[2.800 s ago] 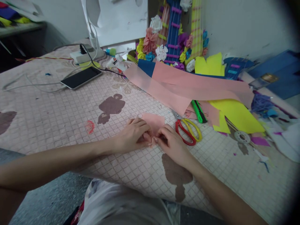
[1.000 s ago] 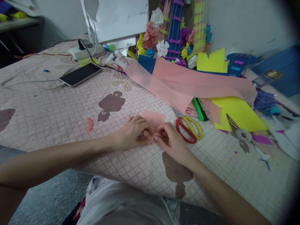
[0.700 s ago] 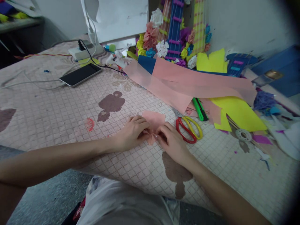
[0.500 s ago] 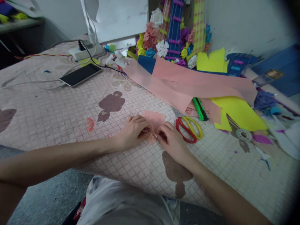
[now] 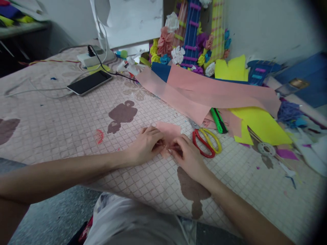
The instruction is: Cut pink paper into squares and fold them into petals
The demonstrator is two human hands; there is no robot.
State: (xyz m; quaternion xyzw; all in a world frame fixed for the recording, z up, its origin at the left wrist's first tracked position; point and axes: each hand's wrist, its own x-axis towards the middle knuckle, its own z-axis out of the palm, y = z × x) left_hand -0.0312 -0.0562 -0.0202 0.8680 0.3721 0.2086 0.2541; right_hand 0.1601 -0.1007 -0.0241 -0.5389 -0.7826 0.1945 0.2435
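Observation:
A small piece of pink paper (image 5: 168, 131) lies on the table between my two hands. My left hand (image 5: 150, 142) is closed, pinching the paper's near part from the left. From the right, my right hand (image 5: 187, 153) pinches the same part, thumb and fingers together. The near end looks gathered or folded, but my fingers cover most of it. Just right of my right hand rest scissors (image 5: 207, 143) with one red and one yellow handle loop. Beyond them is a green utility knife (image 5: 219, 120).
Long pink paper strips (image 5: 194, 92) spread across the back, with yellow paper (image 5: 263, 124) at right. A phone (image 5: 90, 82), a power strip (image 5: 95, 58) with cables and a glue gun (image 5: 127, 66) lie back left. Paper flowers (image 5: 165, 41) and guitar-like crafts (image 5: 192, 34) stand behind.
Both hands stay at the pink paper, with only a slight shift of the fingers at its gathered end. The whole view has moved slightly.

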